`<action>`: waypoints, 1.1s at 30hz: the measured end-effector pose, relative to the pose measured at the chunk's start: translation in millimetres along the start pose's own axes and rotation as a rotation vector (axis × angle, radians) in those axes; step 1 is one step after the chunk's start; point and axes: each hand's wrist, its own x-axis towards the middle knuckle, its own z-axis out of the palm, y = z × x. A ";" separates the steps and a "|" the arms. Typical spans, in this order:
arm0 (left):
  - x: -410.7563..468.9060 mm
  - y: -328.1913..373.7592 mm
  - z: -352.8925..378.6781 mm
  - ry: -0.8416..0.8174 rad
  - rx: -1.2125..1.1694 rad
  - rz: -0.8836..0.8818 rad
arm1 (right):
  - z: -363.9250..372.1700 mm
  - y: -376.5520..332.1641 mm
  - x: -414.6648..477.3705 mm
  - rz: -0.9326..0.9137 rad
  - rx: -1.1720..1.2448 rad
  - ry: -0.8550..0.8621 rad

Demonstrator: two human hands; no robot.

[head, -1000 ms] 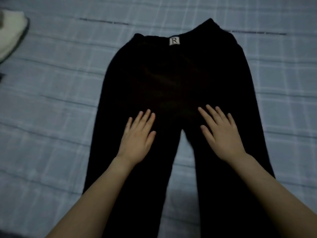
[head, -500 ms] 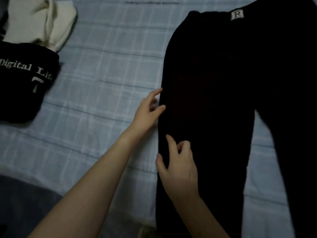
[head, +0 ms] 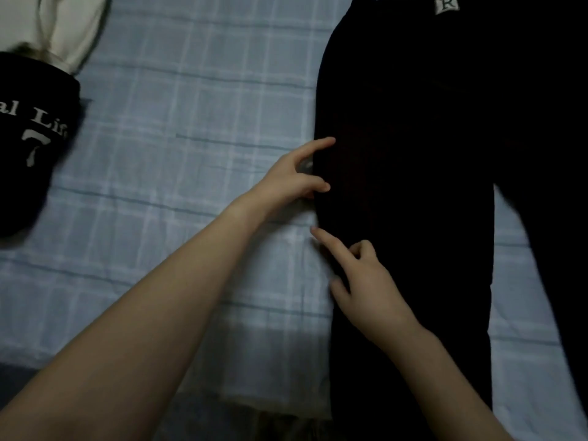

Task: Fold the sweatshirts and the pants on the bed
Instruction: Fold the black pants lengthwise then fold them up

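At the left edge of the frame lie two sweatshirts: a cream one (head: 63, 23) in the upper corner and, just below it and touching it, a black one (head: 28, 148) with white print. Both look bunched, so I judge they are not yet folded. The checked bed (head: 191, 90) fills the middle.

The left hand (head: 286, 179) is at the left border of the pants (head: 413, 154). Its index finger and thumb are stretched onto the cloth and the other fingers are curled at the border; the dark fabric hides whether they already pinch it. The right hand (head: 366, 288) is just below, on the left leg, with the index finger straight toward the border and the rest curled. I cannot tell if it holds any cloth.

The pants lie flat in the right half of the frame, legs apart, waist at the top with a small label (head: 446, 4).

The pants seem soft, limp and light, and they will sag where they are not supported. I would take the outer seam of the left leg at two points and carry it over onto the right leg.
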 end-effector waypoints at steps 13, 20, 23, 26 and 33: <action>9.9 102.4 129.6 -0.044 0.154 0.221 | -89.6 65.0 -75.8 -0.092 0.977 0.213; 56.4 146.0 285.4 -0.125 0.149 0.290 | -182.3 153.5 -141.5 -0.049 1.265 0.335; 88.5 145.3 351.9 -0.130 0.140 0.281 | -216.8 207.7 -154.5 0.032 1.218 0.449; 116.4 127.6 403.0 -0.081 0.208 0.229 | -238.6 271.4 -148.1 0.235 0.978 0.568; 138.7 86.0 427.8 0.007 0.320 0.237 | -233.9 321.0 -141.9 0.308 1.012 0.468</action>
